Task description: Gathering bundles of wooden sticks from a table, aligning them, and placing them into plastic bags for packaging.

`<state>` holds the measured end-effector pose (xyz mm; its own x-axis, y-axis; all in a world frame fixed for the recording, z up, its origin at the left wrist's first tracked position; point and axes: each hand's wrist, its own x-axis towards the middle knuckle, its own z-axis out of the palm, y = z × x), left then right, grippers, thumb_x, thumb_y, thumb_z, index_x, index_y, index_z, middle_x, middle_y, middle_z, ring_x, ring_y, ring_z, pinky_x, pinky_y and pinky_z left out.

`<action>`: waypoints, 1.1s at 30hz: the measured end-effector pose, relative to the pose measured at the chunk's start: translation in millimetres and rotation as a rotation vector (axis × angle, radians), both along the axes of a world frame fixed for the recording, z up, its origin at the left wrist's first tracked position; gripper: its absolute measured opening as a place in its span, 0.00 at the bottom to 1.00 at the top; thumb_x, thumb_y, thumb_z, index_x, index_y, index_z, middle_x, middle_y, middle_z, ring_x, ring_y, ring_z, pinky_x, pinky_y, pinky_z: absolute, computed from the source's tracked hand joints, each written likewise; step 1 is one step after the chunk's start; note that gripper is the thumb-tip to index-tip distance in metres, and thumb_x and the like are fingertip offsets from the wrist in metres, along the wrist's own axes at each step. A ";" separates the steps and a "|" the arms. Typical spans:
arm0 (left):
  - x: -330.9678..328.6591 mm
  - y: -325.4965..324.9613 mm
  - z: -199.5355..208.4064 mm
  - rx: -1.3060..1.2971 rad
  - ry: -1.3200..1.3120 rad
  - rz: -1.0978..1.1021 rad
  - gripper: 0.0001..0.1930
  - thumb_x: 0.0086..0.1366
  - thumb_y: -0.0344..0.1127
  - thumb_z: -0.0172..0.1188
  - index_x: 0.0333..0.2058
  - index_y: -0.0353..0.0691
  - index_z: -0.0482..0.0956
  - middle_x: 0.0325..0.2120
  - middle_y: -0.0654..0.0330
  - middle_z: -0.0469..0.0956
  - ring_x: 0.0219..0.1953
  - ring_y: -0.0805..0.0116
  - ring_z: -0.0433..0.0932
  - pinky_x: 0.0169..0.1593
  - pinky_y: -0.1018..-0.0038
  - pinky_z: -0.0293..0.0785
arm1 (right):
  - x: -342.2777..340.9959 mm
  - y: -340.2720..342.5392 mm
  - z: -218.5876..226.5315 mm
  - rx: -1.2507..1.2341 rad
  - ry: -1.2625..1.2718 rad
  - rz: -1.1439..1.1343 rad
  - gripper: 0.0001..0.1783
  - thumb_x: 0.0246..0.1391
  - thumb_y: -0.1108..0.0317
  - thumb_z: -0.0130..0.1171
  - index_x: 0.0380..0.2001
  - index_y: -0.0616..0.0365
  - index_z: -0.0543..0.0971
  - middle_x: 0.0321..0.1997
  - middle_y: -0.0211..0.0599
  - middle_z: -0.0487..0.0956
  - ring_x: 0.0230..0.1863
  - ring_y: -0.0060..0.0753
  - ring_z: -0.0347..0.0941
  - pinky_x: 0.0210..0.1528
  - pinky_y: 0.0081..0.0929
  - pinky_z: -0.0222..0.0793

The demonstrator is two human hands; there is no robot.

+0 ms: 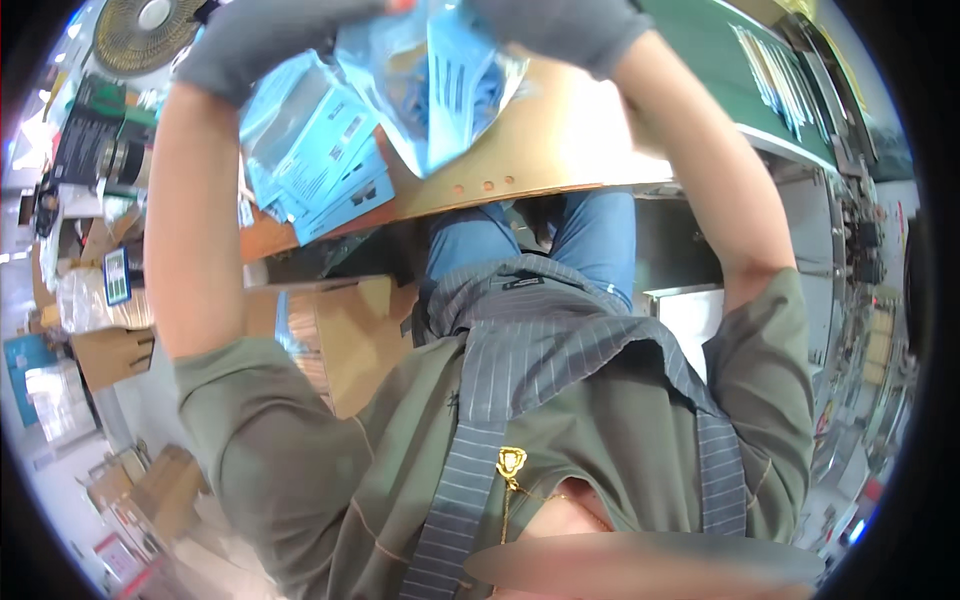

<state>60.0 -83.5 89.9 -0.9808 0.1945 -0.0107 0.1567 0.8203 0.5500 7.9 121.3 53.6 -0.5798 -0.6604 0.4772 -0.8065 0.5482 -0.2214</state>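
A clear and blue plastic bag (440,120) hangs between my two grey-gloved hands at the top of the head view, with bunched blue contents showing through it. My left hand (285,35) is closed at the bag's upper left side, next to a small red spot. Across from it, my right hand (565,30) grips the bag's upper right side. The top edge of the picture cuts off part of the fingers. Under my left wrist, several flat blue printed packages (335,160) lie overlapping on the wooden table.
The wooden tabletop (570,140) ends just in front of my lap. A green surface (690,70) with a row of thin sleeves (780,80) is at the right. At the left are a fan (145,35) and a metal cup (125,160). An open cardboard box (365,335) stands below the table.
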 end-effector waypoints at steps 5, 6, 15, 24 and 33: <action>15.4 -19.0 -123.6 1.378 0.104 -0.714 0.38 0.66 0.63 0.40 0.60 0.33 0.62 0.51 0.48 0.72 0.51 0.67 0.72 0.56 0.79 0.66 | 50.5 -14.7 50.5 -0.160 -0.293 0.192 0.10 0.48 0.73 0.46 0.26 0.65 0.77 0.18 0.42 0.76 0.20 0.38 0.73 0.25 0.31 0.70; 32.7 -1.7 -130.7 1.631 -0.096 -0.555 0.30 0.64 0.56 0.44 0.53 0.35 0.67 0.44 0.51 0.74 0.44 0.66 0.74 0.49 0.77 0.70 | 62.2 -19.5 51.4 -0.082 -0.398 0.217 0.10 0.48 0.75 0.46 0.28 0.64 0.77 0.18 0.38 0.76 0.19 0.32 0.73 0.23 0.28 0.69; 225.8 -181.6 -164.3 2.014 -0.043 0.658 0.19 0.62 0.45 0.54 0.47 0.40 0.74 0.35 0.58 0.79 0.33 0.66 0.78 0.38 0.73 0.77 | 124.2 -75.8 24.1 0.031 0.016 0.982 0.10 0.48 0.76 0.56 0.37 0.64 0.76 0.27 0.34 0.77 0.27 0.26 0.73 0.30 0.22 0.69; 468.6 -147.7 -242.9 1.555 0.122 1.254 0.21 0.62 0.45 0.56 0.48 0.36 0.73 0.41 0.58 0.77 0.40 0.67 0.77 0.46 0.73 0.75 | 112.9 -113.8 -2.7 -0.198 -0.260 0.781 0.09 0.43 0.76 0.55 0.32 0.62 0.76 0.21 0.38 0.76 0.24 0.33 0.74 0.29 0.23 0.68; 381.8 -163.3 -458.8 0.765 -0.692 1.816 0.30 0.53 0.59 0.61 0.43 0.36 0.77 0.35 0.55 0.77 0.32 0.61 0.77 0.32 0.60 0.79 | 82.0 -46.8 -55.1 0.049 -0.575 0.517 0.13 0.56 0.69 0.53 0.42 0.65 0.75 0.32 0.35 0.78 0.38 0.23 0.74 0.41 0.21 0.68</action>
<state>441.8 -246.7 -368.9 0.1044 -0.6195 -0.7780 -0.7110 -0.5934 0.3772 89.9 74.5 -1.5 -0.3397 -0.9273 0.1574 -0.7281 0.1534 -0.6681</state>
